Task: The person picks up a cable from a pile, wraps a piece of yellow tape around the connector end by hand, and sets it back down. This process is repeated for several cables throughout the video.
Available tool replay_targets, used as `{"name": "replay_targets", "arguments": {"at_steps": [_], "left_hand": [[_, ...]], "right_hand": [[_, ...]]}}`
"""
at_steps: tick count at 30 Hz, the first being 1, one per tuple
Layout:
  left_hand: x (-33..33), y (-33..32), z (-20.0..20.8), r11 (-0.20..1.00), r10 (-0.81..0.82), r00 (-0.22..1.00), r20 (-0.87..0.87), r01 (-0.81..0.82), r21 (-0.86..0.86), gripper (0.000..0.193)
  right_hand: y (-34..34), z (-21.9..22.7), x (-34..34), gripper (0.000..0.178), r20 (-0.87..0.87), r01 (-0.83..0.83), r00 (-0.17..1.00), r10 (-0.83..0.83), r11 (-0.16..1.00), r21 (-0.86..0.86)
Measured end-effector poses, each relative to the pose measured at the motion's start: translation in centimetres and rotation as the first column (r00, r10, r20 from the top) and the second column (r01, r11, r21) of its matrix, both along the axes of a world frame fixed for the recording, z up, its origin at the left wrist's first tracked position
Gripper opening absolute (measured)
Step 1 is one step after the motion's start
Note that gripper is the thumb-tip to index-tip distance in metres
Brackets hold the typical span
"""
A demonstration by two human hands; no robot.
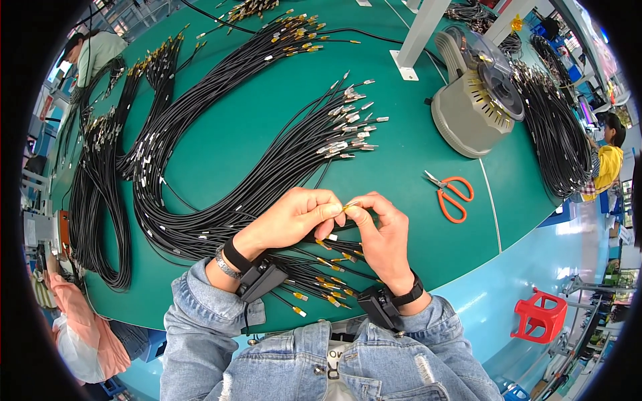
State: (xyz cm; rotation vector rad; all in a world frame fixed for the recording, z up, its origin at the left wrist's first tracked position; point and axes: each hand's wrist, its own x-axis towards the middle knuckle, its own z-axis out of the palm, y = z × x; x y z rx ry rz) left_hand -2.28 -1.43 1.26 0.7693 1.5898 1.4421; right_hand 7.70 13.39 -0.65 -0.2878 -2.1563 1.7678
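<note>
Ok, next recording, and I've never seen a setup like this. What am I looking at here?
There's no robot: these are a person's bare hands. The one picture comes from a wide camera on the person's head, looking down, so edges bend near the rim. Both wrists wear black strapped-on boxes. The left hand and right hand meet at the fingertips, pinching a small yellow piece; the fingers hide most of it. On the green table lie bundles of black cables with white or yellow tips, orange-handled scissors, and a round grey machine.
</note>
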Motion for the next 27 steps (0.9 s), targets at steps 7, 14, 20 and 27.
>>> {"name": "replay_targets", "arguments": {"at_steps": [7,14,20,27], "left_hand": [[-0.5,-0.3,-0.6,0.998,-0.052,0.994,0.093,0.049,0.036,0.028],[-0.5,0.2,-0.4,0.998,-0.063,0.994,0.092,0.064,0.001,0.025],[0.7,0.8,-0.3,0.998,0.058,0.997,0.042,-0.058,-0.013,0.021],[2.1,1.5,-0.5,0.971,0.158,0.873,-0.462,-0.223,-0.088,0.011]], "right_hand": [[0.3,-0.1,0.1,0.01,0.008,-0.061,0.998,0.062,0.994,-0.093],[0.7,-0.1,0.0,0.013,-0.046,-0.098,0.995,0.09,0.97,-0.223],[0.9,-0.7,0.0,0.012,-0.083,-0.089,0.994,0.076,0.983,-0.163],[4.0,1.5,0.2,0.012,-0.019,0.057,0.998,-0.059,0.994,-0.095]]}}
